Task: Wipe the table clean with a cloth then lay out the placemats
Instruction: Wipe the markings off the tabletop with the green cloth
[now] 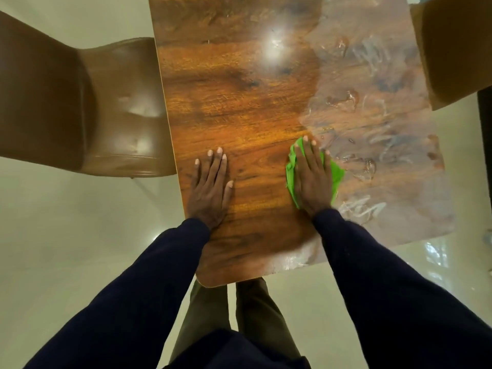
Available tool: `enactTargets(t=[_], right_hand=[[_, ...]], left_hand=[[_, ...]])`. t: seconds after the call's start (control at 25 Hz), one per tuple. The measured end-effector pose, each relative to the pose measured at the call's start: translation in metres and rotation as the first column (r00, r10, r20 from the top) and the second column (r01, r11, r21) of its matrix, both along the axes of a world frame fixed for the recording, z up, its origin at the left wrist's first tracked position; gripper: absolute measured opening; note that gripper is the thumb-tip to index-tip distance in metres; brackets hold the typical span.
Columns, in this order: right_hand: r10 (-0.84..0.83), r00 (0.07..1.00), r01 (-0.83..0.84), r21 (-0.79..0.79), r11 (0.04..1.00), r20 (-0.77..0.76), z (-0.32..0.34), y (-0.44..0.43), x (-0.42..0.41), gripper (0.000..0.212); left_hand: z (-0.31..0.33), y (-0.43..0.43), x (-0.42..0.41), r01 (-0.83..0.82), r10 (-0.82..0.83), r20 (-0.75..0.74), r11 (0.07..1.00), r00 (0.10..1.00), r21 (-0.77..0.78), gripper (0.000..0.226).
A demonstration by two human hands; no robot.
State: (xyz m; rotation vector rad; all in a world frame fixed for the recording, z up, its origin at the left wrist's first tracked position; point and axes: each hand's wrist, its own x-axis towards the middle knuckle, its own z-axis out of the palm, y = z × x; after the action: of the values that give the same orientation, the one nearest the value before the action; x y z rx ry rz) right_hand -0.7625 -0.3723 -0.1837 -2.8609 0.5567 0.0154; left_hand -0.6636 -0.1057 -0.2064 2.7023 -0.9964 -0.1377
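On the near end of the table (239, 107), I have my right hand (313, 179) laid flat on the green cloth (337, 173), fingers straight and spread, palm pressing it down rather than gripping it. The cloth sits bunched under the palm, right at the line where the clean, glossy wood meets the streaky film (378, 145) covering the right half. I judge that placement deliberate: the cloth is at the edge of the dirty patch, so a sweep to the right takes in the smears. My left hand (210, 186) lies open on the bare wood near the left edge, holding nothing, fingers straight and thumb out; I read it as a brace that takes my weight as I lean over. Both forearms reach forward in dark sleeves (372, 275), wrists low and roughly parallel. A brown chair (111, 110) stands at the table's left side, another (458, 49) at the far right. Wiping looks about half done; no placemats are in view.
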Motion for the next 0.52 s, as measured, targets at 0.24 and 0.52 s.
enactTargets(t=[0.24, 0.52], right_hand=[[0.035, 0.999, -0.035, -0.002, 0.999, -0.004, -0.004, 0.095, 0.002, 0.055], [-0.033, 0.995, 0.038, 0.047, 0.998, -0.096, 0.008, 0.069, -0.161, 0.057]], left_hand=[[-0.003, 0.002, -0.001, 0.028, -0.029, -0.022, 0.999, 0.999, -0.042, 0.06], [0.002, -0.012, -0.025, 0.023, -0.045, -0.103, 0.979, 0.994, -0.203, 0.057]])
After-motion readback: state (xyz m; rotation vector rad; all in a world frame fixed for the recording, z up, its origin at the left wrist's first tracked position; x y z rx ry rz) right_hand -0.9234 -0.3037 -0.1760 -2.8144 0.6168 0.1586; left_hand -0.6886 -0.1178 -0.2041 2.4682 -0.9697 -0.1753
